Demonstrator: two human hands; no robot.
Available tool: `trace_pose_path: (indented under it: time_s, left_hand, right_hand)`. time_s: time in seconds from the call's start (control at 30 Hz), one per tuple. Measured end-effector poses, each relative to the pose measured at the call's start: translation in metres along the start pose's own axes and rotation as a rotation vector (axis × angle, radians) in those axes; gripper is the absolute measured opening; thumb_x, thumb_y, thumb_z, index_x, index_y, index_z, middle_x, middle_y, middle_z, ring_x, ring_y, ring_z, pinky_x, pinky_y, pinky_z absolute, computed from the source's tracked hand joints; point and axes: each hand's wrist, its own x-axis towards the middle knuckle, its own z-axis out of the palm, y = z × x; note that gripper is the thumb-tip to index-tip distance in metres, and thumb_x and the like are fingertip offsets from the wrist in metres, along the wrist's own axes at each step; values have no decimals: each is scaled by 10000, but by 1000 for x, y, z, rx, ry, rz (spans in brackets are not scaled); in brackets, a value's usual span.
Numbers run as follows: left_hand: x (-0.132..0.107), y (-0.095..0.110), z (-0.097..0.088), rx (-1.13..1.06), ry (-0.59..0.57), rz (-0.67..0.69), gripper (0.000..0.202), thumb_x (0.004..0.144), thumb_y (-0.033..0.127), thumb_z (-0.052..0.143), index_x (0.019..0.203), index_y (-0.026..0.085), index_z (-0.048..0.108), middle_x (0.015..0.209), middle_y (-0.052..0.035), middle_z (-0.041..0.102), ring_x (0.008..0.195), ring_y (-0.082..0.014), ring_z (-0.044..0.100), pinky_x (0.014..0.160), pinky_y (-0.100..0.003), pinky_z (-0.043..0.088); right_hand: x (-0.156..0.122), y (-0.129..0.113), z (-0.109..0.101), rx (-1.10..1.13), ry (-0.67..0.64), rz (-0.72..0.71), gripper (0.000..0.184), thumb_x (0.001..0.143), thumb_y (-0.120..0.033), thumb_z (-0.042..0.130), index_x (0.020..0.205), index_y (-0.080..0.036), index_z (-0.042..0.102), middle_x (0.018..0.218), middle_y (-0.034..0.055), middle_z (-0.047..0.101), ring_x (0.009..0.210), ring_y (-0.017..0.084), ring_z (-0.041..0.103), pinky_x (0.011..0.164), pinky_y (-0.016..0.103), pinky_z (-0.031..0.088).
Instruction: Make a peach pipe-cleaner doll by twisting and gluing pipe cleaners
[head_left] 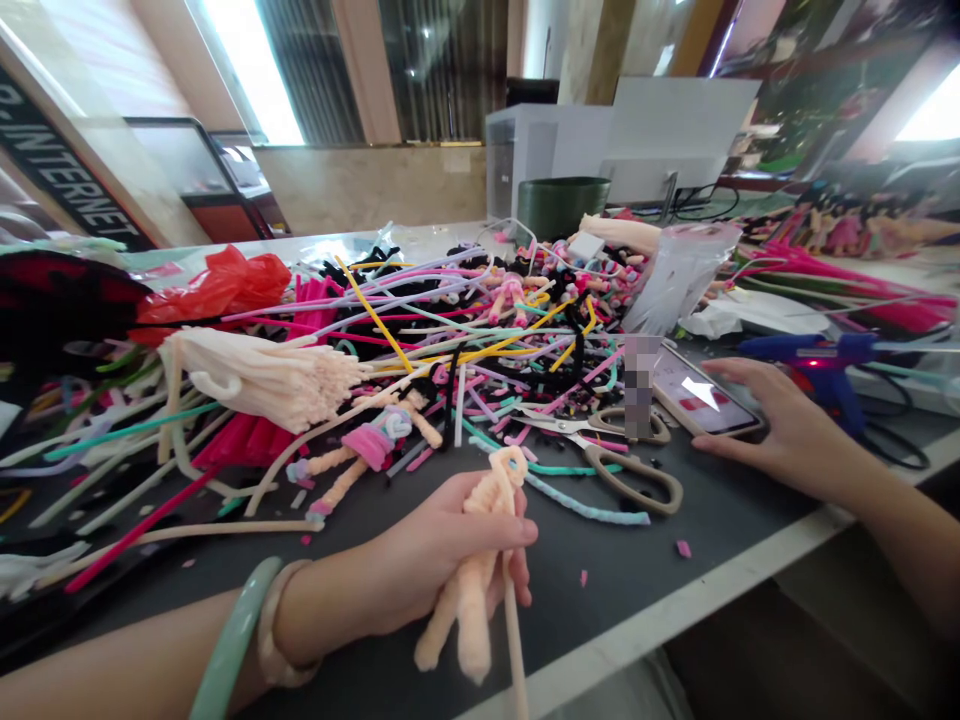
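Observation:
My left hand (439, 535) is closed around a peach pipe-cleaner doll figure (474, 625), whose two legs hang below the palm. A loose peach stem trails down from it, and a small loop stands above my thumb. At the right, my right hand (795, 430) has its thumb and fingers at opposite edges of a smartphone (705, 395) with a lit screen. Scissors (637, 490) with brown handles lie spread between the hands. Left of the scissors is a pipe-cleaner doll (367, 445) in pink.
Heaped pipe cleaners (450, 340) cover the middle of the dark table. A bundle of cream stems (262, 375) lies at the left, near a red plastic bag (217, 290). A blue glue gun (832, 375) with a red light is beyond my right hand. A green pot (562, 205) stands behind.

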Motion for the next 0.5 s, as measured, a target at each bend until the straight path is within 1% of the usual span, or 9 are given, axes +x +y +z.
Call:
trace_pose_path:
  time_s: [0.07,0.13,0.23,0.3,0.33,0.4,0.47,0.5]
  left_hand:
    - [1,0,0,-4,-3,-4,193,777,208,651,850,173,476,559,25,624,418,-74,557,504,-210,448]
    - [1,0,0,-5,-6,-4,202,767,208,659,838,173,473,553,25,621,414,-79,558,484,-203,432]
    - [2,1,1,-13,-8,2,195,764,191,651,824,168,468,539,42,611,379,-47,518,603,-271,499]
    - [2,1,2,-16,0,-3,199,760,194,650,821,169,463,535,46,609,375,-43,511,648,-302,513]
    - [2,2,2,-16,7,-6,204,757,198,653,823,170,462,536,45,610,375,-44,509,649,-304,514]
    - [1,2,3,-14,24,3,212,751,207,659,829,171,466,532,45,608,370,-45,501,621,-287,511]
    - [0,2,4,-17,34,15,218,746,225,667,838,170,477,531,36,607,383,-62,515,556,-248,495]
    - [0,2,5,-20,38,22,222,747,241,669,847,169,485,534,29,607,397,-74,529,512,-224,477]
  right_hand:
    - [-1,-12,-4,-43,33,-45,521,872,-300,613,1333,-146,426,1361,192,462,1319,257,408,1117,318,284]
    - [-5,-28,-8,-72,68,-143,508,873,-278,618,1331,-175,425,1352,173,473,1304,239,426,1115,311,293]
    - [-14,-61,-9,-3,56,-269,477,869,-282,627,1302,-233,433,1320,131,509,1254,220,482,1079,308,347]
    - [-20,-84,-6,80,20,-307,449,871,-324,622,1281,-266,450,1288,96,541,1187,204,539,998,289,418]
    - [-23,-95,-4,131,-5,-335,456,862,-359,627,1274,-264,457,1273,94,553,1167,214,554,973,303,436]
    - [-26,-116,1,235,-38,-303,362,857,-365,632,1184,-263,514,1146,63,622,1020,196,619,858,289,478]
    - [-26,-134,4,317,-187,-245,250,831,-380,661,1029,-256,572,932,7,668,805,155,637,698,254,479]
    - [-24,-143,6,332,-279,-210,202,823,-385,667,951,-247,594,863,-11,670,743,145,626,661,251,464]
